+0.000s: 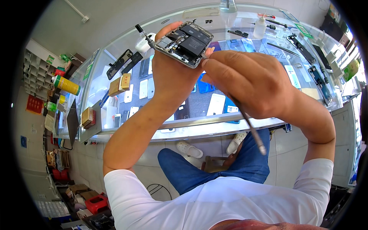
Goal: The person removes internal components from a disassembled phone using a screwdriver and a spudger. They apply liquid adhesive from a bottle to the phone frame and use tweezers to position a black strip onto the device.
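The glass desk (214, 126) lies below your raised hands, with phones laid out under its top. Your left hand (172, 73) is curled around an opened phone (184, 43), gripping it by the edges above the desk, insides facing you. Your right hand (249, 82) is closed on a thin tool (251, 128), whose tip meets the phone's right edge.

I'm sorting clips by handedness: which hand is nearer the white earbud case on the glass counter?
Left. The left hand, holding the opened phone, sits right beside the white earbud case. The right hand, gripping a thin tool, is farther off to the right.
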Demonstrator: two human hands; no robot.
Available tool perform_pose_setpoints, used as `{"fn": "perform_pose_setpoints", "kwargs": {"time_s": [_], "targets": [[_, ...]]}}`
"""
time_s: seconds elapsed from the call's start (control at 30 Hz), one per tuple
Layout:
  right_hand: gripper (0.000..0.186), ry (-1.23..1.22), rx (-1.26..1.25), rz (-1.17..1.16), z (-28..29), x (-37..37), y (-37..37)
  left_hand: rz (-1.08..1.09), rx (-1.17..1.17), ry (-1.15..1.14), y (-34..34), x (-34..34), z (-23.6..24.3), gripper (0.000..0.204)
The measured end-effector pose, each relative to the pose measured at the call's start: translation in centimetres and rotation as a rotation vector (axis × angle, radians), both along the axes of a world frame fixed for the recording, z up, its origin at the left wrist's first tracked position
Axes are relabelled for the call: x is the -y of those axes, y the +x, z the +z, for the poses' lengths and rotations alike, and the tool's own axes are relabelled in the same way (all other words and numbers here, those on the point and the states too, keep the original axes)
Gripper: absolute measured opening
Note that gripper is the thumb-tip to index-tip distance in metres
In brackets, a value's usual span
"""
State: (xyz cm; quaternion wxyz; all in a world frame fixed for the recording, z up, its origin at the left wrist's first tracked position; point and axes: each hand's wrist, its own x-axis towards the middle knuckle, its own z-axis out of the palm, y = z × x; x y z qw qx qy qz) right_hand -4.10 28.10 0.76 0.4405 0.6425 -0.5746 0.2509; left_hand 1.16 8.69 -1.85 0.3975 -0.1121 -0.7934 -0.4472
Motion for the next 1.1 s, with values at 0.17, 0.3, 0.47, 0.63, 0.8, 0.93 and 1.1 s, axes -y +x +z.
{"fn": "perform_pose_setpoints", "kwargs": {"time_s": [0.17,0.3,0.47,0.63,0.8,0.93,1.1], "targets": [[0.028,-0.087,-0.19,-0.077,-0.7,0.9,0.1,-0.005,-0.007,0.003,0.0,-0.1,0.2,0.08],[0.031,-0.111,-0.244,-0.085,-1.0,1.3,0.2,-0.015,-0.003,0.065,0.0,-0.2,0.1,0.079],[0.032,-0.096,-0.255,-0.092,-0.9,1.3,0.5,-0.046,-0.015,0.108,-0.2,-0.2,0.0,0.076],[0.032,-0.103,-0.269,-0.121,-1.2,1.4,0.5,-0.041,-0.035,0.085,-0.4,0.1,-0.3,0.075],[0.032,-0.111,-0.255,-0.104,-1.2,1.4,0.3,-0.09,0.023,0.147,-0.1,-0.1,-0.1,0.076],[0.032,-0.023,-0.145,-0.092,-0.8,1.0,0.5,-0.058,0.033,0.109,0.0,-0.3,0.1,0.076],[0.03,0.084,-0.056,-0.097,0.1,0.1,0.2,0.015,0.002,-0.001,-0.2,0.0,0.0,0.078]]}}
